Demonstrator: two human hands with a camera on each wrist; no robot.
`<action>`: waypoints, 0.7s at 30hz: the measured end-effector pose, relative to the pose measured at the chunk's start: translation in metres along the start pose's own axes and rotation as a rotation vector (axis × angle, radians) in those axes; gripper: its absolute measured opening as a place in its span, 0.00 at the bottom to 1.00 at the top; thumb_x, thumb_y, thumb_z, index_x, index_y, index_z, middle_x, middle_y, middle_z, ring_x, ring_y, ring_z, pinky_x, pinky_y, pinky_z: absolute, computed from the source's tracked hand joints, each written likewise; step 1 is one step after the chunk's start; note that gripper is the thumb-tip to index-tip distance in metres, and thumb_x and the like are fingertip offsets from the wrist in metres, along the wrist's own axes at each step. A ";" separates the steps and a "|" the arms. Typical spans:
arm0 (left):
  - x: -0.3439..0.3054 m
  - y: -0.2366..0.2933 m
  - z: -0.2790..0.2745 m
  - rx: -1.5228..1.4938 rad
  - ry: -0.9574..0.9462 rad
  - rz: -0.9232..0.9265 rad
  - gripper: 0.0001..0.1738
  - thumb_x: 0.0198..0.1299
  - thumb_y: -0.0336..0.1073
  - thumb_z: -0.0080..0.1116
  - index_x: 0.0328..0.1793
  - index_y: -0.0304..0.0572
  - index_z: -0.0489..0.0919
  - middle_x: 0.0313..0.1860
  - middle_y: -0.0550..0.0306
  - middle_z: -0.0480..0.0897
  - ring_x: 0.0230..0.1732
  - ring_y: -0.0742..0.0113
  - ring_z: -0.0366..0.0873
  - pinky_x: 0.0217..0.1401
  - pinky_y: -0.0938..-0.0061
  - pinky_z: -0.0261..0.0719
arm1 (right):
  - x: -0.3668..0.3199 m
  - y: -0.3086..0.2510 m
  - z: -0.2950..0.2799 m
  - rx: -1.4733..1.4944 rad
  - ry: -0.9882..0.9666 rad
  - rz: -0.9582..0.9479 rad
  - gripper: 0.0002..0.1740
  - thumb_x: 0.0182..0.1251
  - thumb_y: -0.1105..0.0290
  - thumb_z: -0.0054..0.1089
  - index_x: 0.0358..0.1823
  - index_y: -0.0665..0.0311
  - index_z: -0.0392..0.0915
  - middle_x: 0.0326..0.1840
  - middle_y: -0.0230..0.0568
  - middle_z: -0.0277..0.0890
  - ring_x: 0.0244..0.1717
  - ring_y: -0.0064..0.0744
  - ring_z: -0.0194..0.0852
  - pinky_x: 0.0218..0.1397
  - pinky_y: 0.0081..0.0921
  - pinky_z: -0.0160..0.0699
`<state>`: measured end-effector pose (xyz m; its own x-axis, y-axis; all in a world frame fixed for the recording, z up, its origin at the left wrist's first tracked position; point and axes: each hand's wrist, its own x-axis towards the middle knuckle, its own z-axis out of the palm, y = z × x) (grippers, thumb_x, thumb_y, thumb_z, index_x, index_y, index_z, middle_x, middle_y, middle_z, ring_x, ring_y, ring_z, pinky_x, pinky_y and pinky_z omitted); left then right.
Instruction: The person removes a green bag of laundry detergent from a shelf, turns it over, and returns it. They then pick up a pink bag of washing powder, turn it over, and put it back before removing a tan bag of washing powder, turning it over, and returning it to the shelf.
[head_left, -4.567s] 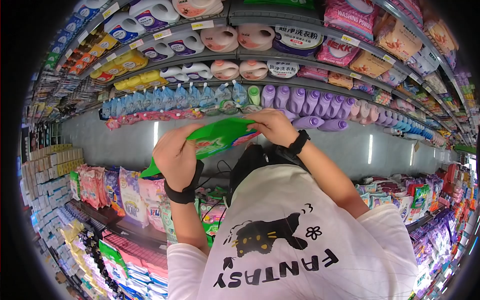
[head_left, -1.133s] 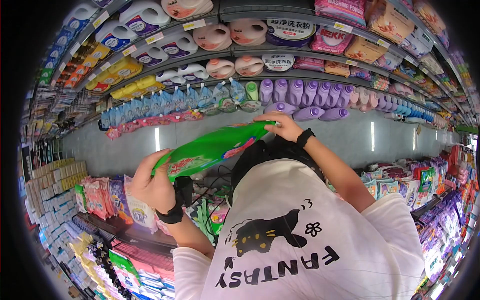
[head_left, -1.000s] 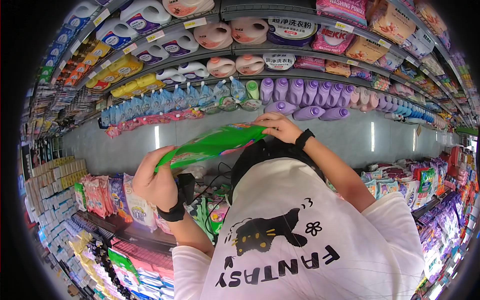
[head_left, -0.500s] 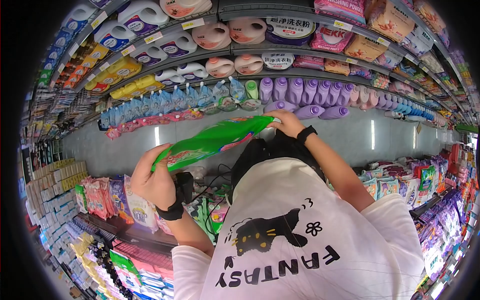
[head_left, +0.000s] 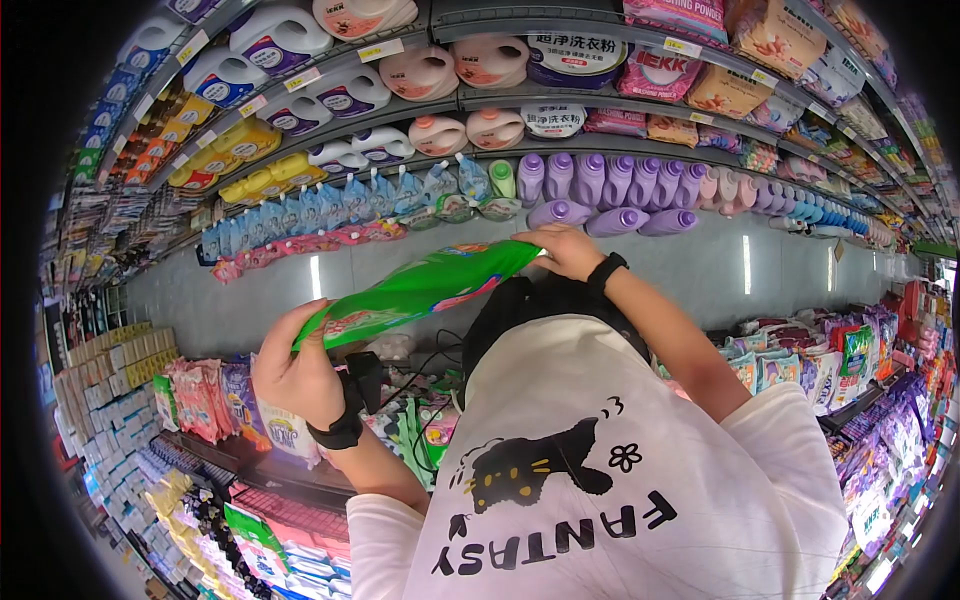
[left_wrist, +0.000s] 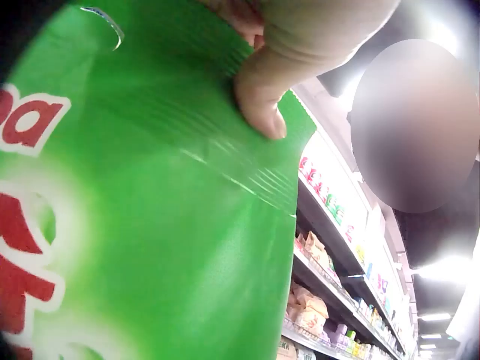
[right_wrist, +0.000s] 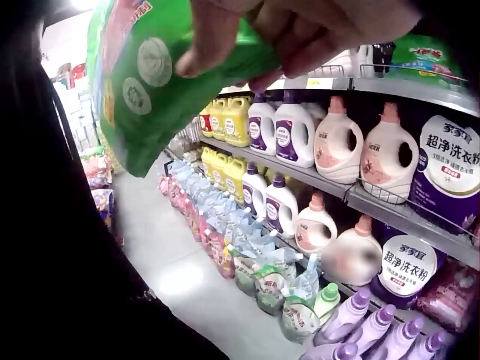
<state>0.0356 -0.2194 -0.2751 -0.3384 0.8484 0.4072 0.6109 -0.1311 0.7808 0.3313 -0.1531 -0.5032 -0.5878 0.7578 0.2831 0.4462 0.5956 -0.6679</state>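
Supermarket aisle with a pale floor (head_left: 250,295) and detergent shelves on both sides. Far left, a low shelf carried pink and white bags (head_left: 200,400). Upper left shelves had yellow bottles (head_left: 245,170) and white jugs (head_left: 350,95), with a row of blue pouches (head_left: 330,200) below them.

Left hand (head_left: 290,375) was raised at chest height with a black wrist strap (head_left: 335,435), fingers curled round the lower end of the green bag (head_left: 420,285). In the left wrist view the thumb (left_wrist: 262,97) pressed on the ribbed seal edge of the bag (left_wrist: 150,225), so this hand was clamped on the bag.

Bag was held in the air between both hands, tilted, with its left end low and its right end higher, in front of the chest and clear of every shelf. Red and white print showed on its face.

Right hand (head_left: 568,250) pinched the upper end of the bag, just below the purple bottles (head_left: 610,185). The right wrist view showed its fingers (right_wrist: 217,45) wrapped over the bag's top edge (right_wrist: 157,82), so it was clamped on it too. Pink-capped white jugs (right_wrist: 334,150) stood on the shelf behind.

White T-shirt (head_left: 620,470) with a black print filled the lower right. More bags were stacked on shelves at far right (head_left: 840,360).
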 end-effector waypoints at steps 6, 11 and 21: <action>0.001 -0.007 -0.002 -0.006 0.025 -0.012 0.05 0.48 0.23 0.62 0.32 0.30 0.82 0.28 0.55 0.82 0.30 0.73 0.76 0.37 0.82 0.72 | 0.000 0.003 0.008 -0.052 -0.114 0.124 0.22 0.52 0.73 0.58 0.52 0.60 0.72 0.37 0.45 0.77 0.37 0.46 0.75 0.40 0.36 0.73; 0.000 -0.007 0.002 -0.048 0.019 -0.032 0.05 0.48 0.23 0.62 0.32 0.30 0.82 0.28 0.55 0.82 0.31 0.73 0.76 0.37 0.82 0.72 | 0.002 0.011 0.005 0.085 -0.016 0.070 0.27 0.52 0.76 0.56 0.57 0.58 0.69 0.41 0.48 0.77 0.39 0.49 0.75 0.43 0.36 0.74; -0.003 -0.001 0.008 -0.013 -0.029 -0.045 0.06 0.45 0.20 0.61 0.33 0.31 0.82 0.28 0.55 0.81 0.30 0.73 0.76 0.36 0.83 0.71 | 0.008 -0.004 -0.003 0.374 -0.295 0.354 0.35 0.47 0.80 0.61 0.62 0.57 0.65 0.56 0.46 0.72 0.56 0.43 0.71 0.54 0.33 0.72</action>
<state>0.0418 -0.2177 -0.2812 -0.3443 0.8681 0.3576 0.5861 -0.0989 0.8042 0.3265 -0.1485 -0.4961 -0.6333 0.7554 -0.1681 0.4121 0.1454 -0.8994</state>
